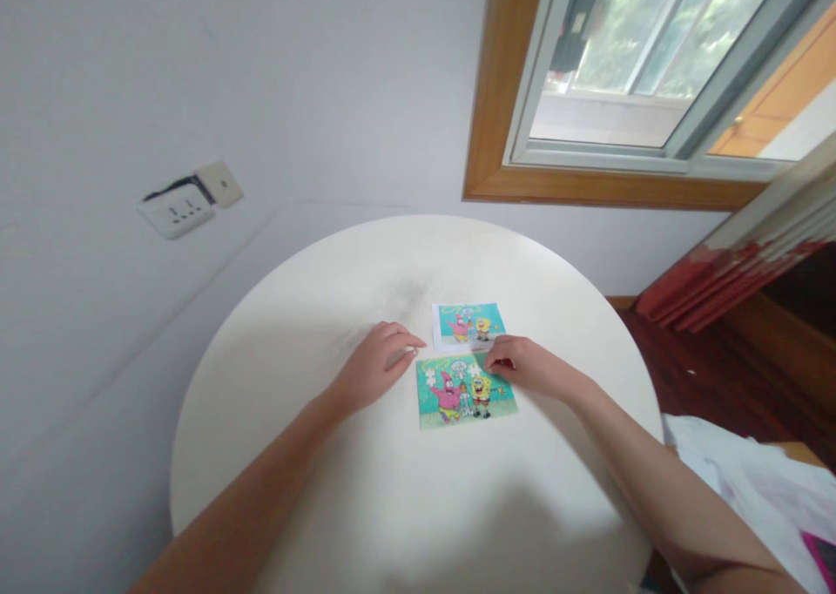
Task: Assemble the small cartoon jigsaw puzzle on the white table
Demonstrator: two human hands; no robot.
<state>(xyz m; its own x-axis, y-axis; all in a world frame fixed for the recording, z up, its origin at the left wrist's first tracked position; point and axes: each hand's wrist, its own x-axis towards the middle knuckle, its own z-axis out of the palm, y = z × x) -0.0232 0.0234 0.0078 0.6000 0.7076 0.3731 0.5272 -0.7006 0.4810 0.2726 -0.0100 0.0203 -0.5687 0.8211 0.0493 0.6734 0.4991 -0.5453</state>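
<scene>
Teal is peeking past the narrowed fingers of the right hand (526,366), their hold unclear; the left hand's (374,365) are standing slightly apart beside the puzzle (450,394), lying on the table (392,507). Gap-filling is seemingly underway, next calling for careful alignment.

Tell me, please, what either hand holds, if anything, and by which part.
I cannot tell: left hand is beside the puzzle, right hand over its far edge.

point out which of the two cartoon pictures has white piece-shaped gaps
The puzzle, nearer the person: white gaps shaped like jigsaw pieces show at its upper left and beside the right hand. The sheet behind it shows none.
</scene>
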